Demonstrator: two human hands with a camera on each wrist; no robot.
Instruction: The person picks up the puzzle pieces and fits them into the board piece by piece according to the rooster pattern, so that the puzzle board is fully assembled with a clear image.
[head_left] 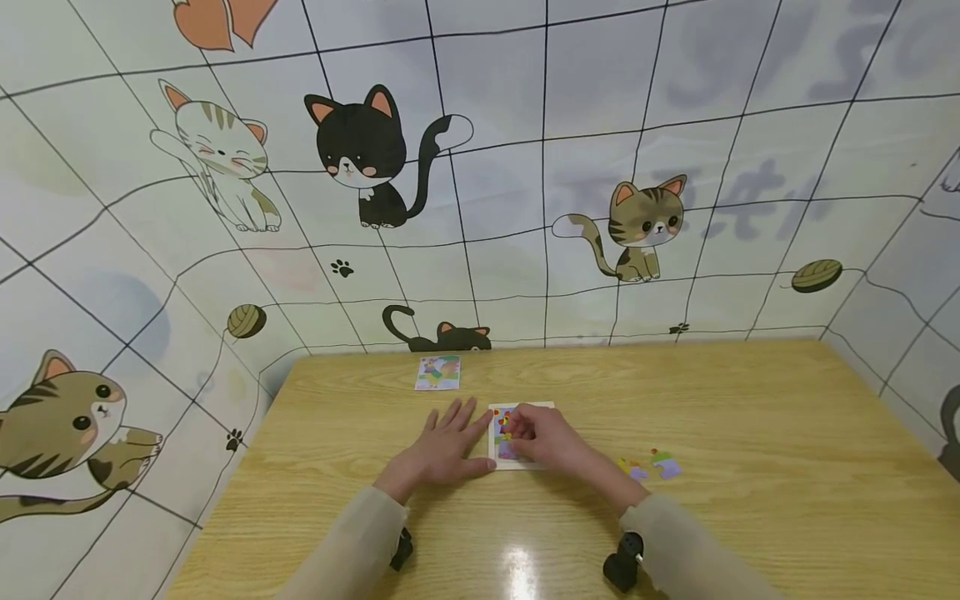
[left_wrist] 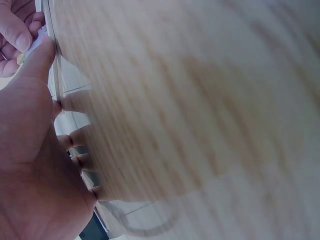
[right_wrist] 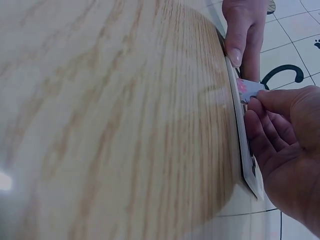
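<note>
A small white-bordered jigsaw board (head_left: pixel 525 466) with a colourful picture lies on the table. My left hand (head_left: pixel 444 447) rests with fingers spread, its thumb and forefinger touching the board's left edge. Over the board, my right hand (head_left: pixel 553 435) pinches a puzzle piece (right_wrist: pixel 248 90) between thumb and fingers; in the right wrist view the piece stands tilted above the board. That hand hides part of the picture. Two loose clusters of pieces, one yellow and lilac (head_left: pixel 633 469), the other green and lilac (head_left: pixel 665 463), lie to the right, by my right forearm.
A square picture card (head_left: pixel 437 372) lies near the table's back edge, left of the board. The wooden table (head_left: pixel 750 417) meets a wall covering (head_left: pixel 510 183) with cartoon cats at the back and sides. A dark object (head_left: pixel 951 429) shows at the far right edge.
</note>
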